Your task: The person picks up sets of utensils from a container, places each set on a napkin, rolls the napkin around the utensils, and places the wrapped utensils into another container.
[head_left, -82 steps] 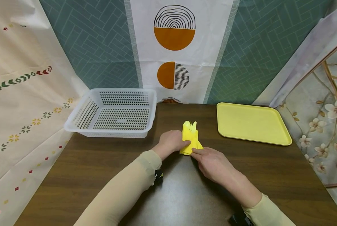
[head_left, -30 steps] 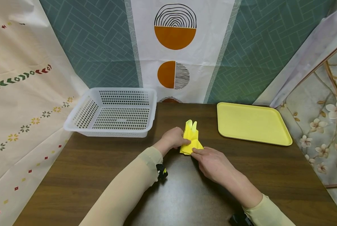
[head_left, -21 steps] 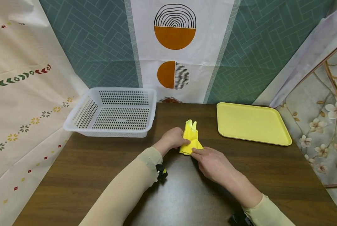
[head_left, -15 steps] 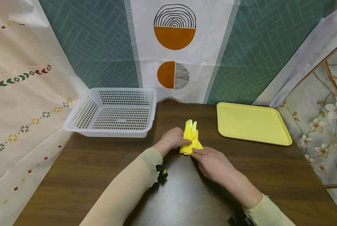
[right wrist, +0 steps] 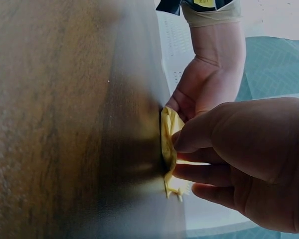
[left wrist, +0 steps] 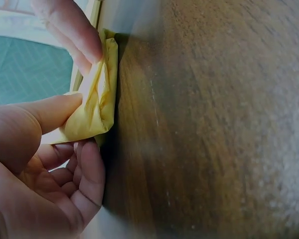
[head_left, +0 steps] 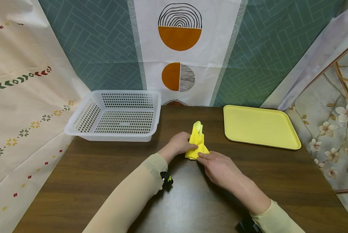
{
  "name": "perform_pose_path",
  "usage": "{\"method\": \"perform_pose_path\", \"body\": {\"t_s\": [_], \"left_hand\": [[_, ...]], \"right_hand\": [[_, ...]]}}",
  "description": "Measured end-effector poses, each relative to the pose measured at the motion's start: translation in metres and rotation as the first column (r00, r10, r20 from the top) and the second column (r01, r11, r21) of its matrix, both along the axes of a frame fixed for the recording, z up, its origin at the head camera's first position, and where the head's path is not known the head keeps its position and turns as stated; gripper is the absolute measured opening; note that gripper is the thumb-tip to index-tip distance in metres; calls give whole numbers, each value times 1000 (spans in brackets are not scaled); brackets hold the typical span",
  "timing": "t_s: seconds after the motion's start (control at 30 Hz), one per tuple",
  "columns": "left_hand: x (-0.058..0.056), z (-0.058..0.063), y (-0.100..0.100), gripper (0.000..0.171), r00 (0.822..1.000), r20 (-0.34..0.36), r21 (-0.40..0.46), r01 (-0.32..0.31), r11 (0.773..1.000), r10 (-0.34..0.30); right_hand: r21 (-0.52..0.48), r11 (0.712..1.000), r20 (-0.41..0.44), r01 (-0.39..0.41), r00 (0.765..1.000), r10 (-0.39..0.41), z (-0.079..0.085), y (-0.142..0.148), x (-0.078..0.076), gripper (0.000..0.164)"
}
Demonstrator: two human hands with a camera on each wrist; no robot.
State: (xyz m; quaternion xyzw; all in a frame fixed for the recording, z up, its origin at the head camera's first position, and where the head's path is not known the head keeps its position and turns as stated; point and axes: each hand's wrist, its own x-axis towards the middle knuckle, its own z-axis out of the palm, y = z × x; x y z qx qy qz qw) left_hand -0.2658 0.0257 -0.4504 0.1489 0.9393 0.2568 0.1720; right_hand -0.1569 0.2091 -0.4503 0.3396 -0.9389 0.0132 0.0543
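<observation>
A yellow napkin (head_left: 197, 140) lies on the brown table, wrapped round cutlery. Pale yellow ends of the cutlery (head_left: 198, 125), one a rounded spoon-like tip, stick out at its far end. My left hand (head_left: 179, 143) grips the napkin's left side; in the left wrist view its thumb (left wrist: 65, 107) lies on the cloth and the other fingers curl beneath. At the near right corner my right hand (head_left: 219, 168) pinches the napkin, its thumb (right wrist: 189, 137) on the fold in the right wrist view. Both hands hide part of the bundle.
Back left stands a white perforated plastic basket (head_left: 112, 137). A flat yellow tray (head_left: 261, 127) lies at the back right. Patterned cloths hang behind the table and on both sides.
The napkin's upper part is narrower and leans slightly right. Its cutlery tips have drawn together, and the fork tines seen earlier no longer show. My right hand has stayed in place.
</observation>
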Motion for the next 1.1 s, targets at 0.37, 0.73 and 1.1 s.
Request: {"method": "perform_pose_path", "body": {"t_s": [0.37,0.73,1.1], "left_hand": [[0,0,0,35,1000,-11,26,-7,1000,8],[1,0,7,33,1000,-11,-26,-22,999,21],[0,1,7,23,998,68,97,-19,995,12]], "right_hand": [[5,1000,14,2,1000,-2,1,-1,-1,45],[-7,1000,2,-1,1000,1,0,0,-1,44],[-8,1000,-4,-15,1000,15,-1,0,-1,44]]}}
